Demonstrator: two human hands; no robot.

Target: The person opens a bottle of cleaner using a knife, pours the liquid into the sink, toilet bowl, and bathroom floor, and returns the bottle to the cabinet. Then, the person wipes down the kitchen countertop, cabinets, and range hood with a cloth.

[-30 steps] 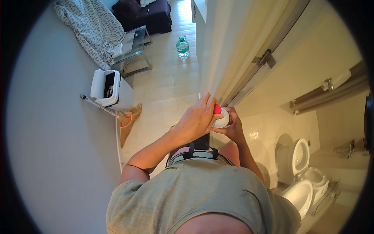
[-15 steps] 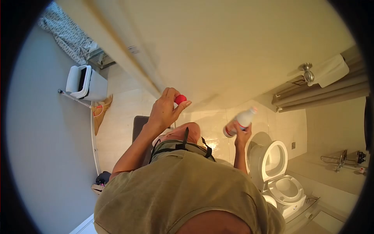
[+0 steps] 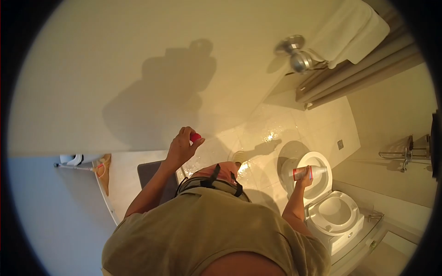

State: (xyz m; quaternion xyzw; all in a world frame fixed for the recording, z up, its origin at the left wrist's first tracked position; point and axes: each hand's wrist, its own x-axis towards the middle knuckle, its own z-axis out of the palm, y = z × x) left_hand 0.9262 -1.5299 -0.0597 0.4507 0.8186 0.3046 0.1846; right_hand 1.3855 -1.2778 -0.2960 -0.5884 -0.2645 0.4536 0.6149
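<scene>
Between the thumb and fingers of my left hand (image 3: 183,146) is a red cap (image 3: 195,137), held in front of the pale door. My right hand (image 3: 304,177) is wrapped round a white bottle (image 3: 318,169) with a red-edged label. The bottle lies nearly level, its narrow top pointing right, and from this view it overlaps the raised lid of the toilet (image 3: 315,158). Whether the bottle touches the toilet cannot be made out. Below it is the toilet bowl (image 3: 335,209).
A door knob (image 3: 300,60) and a white towel (image 3: 352,32) are at the upper right, beside a grey-brown curtain (image 3: 363,69). Wet-looking tiles (image 3: 271,133) cover the floor. A dark mat (image 3: 149,177) and a broom (image 3: 104,175) are at the left.
The red cap has come off the bottle and stays in my left hand. My right hand has carried the bottle right, over by the toilet. The view has turned into the bathroom.
</scene>
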